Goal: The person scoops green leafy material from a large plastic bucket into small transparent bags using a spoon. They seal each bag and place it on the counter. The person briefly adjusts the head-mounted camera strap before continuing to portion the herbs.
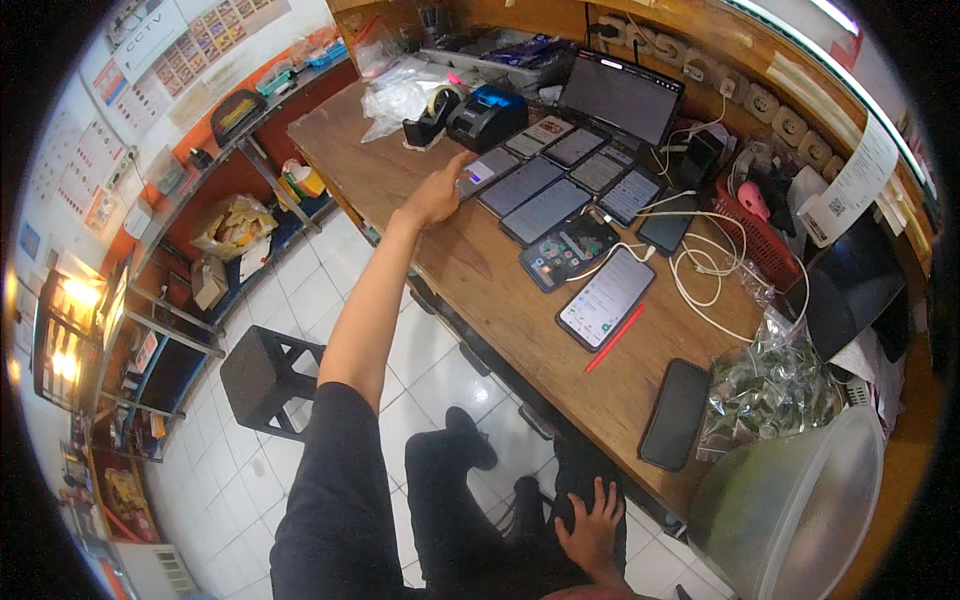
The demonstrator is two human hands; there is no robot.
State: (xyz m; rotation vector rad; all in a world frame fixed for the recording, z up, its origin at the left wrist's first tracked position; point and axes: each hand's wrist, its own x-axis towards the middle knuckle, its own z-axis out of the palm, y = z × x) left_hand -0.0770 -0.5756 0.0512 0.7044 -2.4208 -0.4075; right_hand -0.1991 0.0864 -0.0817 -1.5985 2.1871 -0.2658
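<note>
My left hand (437,193) reaches across the wooden table, index finger stretched out to the edge of a lit smartphone (491,171). It grips nothing; whether the fingertip presses the screen is hard to tell. That phone is at the near end of two rows of smartphones, among them a dark-screened phone (523,184) and one with a white page (540,136). Resting on my dark-trousered thigh, my right hand (591,525) has its fingers spread. Closer to me lie a phone with app icons (568,251), a bright-screened phone (606,298) and a red pen (615,339).
Behind the phones stand a tape dispenser (431,118), a small black printer (487,120) and a tablet (621,96). White charging cables (679,274) loop near a red basket (757,217). At right are a black phone (675,414) and a translucent tub (787,517). A black stool (262,379) stands on the floor.
</note>
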